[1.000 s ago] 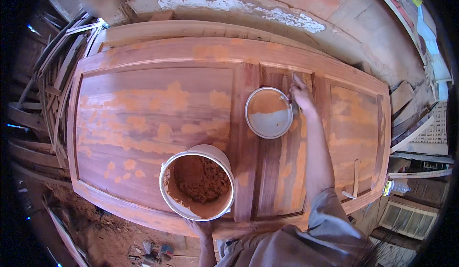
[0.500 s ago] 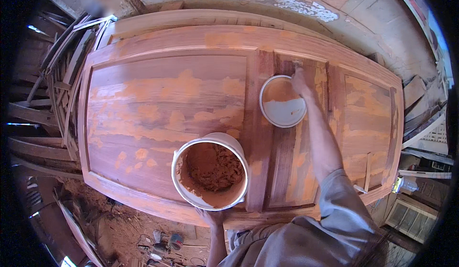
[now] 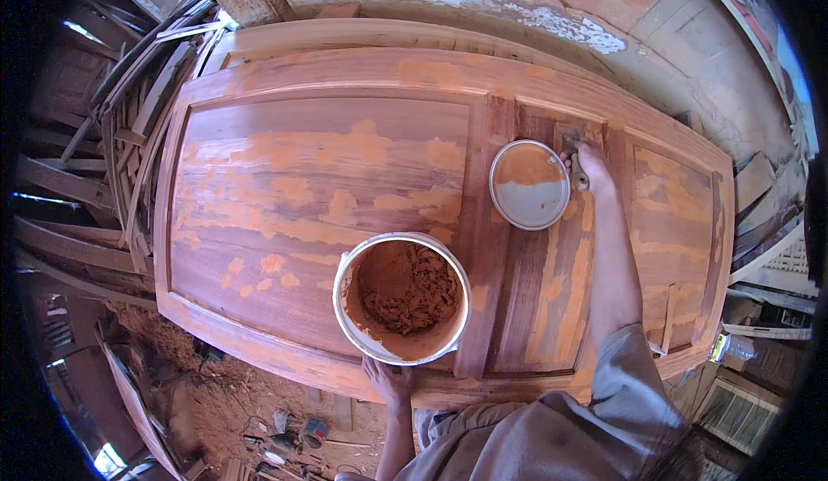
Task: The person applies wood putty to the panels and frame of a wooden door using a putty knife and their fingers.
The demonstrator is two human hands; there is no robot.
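Note:
My right hand [image 3: 593, 167] is closed round a putty knife [image 3: 580, 179] with a wooden-looking handle. Its blade points away from me at the narrow middle panel of a brown wooden door [image 3: 310, 117] lying flat, patched with orange filler. Just left of that hand, a round white lid [image 3: 533, 205], half covered with orange filler, rests on the door. Nearer me stands a white bucket [image 3: 339, 296] holding clumpy brown-orange filler. At the door's near edge, just below the bucket, is my left hand [image 3: 390, 382]; the bucket hides its fingertips, so its grip is unclear.
Scrap wood [image 3: 129, 136] is stacked along the left. A wall with peeling paint [image 3: 483, 3] runs behind the door. Tools and a tin [image 3: 314, 433] lie on the dusty floor below. A thin wood strip [image 3: 668, 317] rests on the door's right end.
My right hand has moved right, away from the lid, and slightly toward me, with the putty knife's handle now showing. The whole view has shifted a little; bucket and lid stay on the door.

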